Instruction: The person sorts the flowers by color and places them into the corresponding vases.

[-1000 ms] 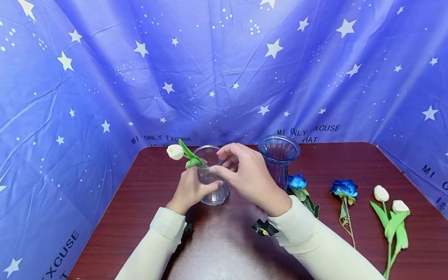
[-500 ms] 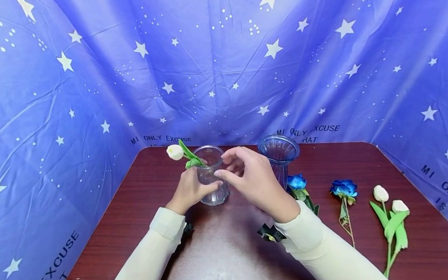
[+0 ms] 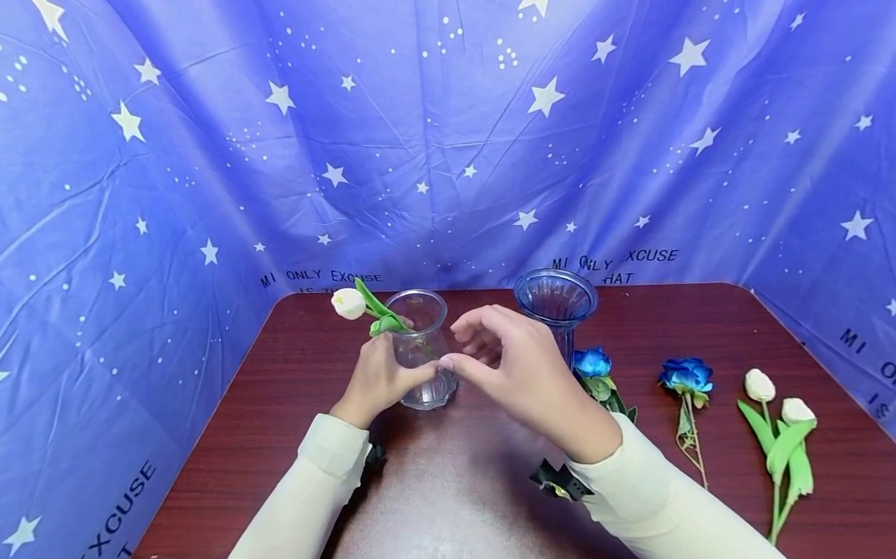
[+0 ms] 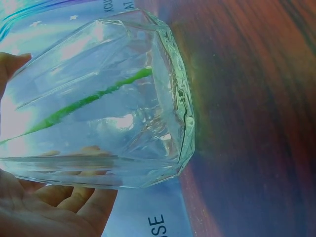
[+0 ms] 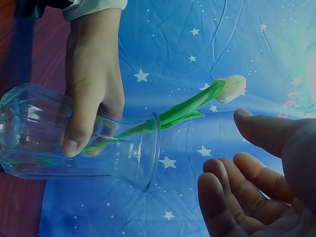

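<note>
My left hand [image 3: 379, 378] grips a clear glass vase [image 3: 437, 392] by its side, with the thumb across the near face. The vase stands upright on the table. In it leans a white tulip [image 3: 349, 303], its bloom and green leaves hanging out over the left of the rim. Through the glass, the left wrist view shows the tulip's green stem [image 4: 89, 100] reaching toward the base. Just right of the vase, my right hand [image 3: 528, 370] holds nothing; its fingers are loosely curved, thumb apart from them, as the right wrist view confirms.
A blue glass vase [image 3: 566, 322] stands behind my right hand. To its right on the dark red table [image 3: 291, 439] lie one blue rose [image 3: 593, 362], another blue rose [image 3: 686, 376] and white tulips [image 3: 789, 449]. A starry blue curtain [image 3: 394, 127] surrounds the table.
My right hand has drawn away from the clear vase's rim, moving right and a little toward me. The left hand, the vase and the tulip in it stay in place.
</note>
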Available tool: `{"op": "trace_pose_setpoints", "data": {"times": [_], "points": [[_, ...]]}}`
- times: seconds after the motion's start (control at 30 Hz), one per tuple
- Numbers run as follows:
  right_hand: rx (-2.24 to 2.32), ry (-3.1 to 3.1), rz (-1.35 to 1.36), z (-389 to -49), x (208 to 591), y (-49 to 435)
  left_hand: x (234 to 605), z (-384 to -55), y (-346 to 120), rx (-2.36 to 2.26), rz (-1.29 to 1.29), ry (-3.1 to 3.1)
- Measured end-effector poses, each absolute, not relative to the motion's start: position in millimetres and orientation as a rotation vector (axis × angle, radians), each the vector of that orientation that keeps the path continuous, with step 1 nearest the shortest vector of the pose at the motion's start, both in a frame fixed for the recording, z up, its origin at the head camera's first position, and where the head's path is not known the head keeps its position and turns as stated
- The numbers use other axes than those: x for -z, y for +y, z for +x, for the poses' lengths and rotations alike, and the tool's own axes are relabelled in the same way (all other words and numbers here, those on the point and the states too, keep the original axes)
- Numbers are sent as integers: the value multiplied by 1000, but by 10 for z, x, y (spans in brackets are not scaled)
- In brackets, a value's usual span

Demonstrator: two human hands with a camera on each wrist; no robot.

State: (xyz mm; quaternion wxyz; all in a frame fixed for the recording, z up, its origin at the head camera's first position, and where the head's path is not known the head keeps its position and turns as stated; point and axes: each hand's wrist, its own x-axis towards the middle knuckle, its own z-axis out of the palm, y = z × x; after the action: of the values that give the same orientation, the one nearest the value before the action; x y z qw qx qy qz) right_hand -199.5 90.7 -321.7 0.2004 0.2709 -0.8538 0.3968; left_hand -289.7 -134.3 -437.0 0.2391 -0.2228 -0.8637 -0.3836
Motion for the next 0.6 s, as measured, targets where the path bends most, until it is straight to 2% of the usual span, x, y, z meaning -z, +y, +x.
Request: {"op": "trace_pose_setpoints", "data": {"times": [0.6], "points": [[-1125, -2373, 773, -1796, 3267, 1066, 4357, -2886, -1347, 1099, -610, -2391]]}}
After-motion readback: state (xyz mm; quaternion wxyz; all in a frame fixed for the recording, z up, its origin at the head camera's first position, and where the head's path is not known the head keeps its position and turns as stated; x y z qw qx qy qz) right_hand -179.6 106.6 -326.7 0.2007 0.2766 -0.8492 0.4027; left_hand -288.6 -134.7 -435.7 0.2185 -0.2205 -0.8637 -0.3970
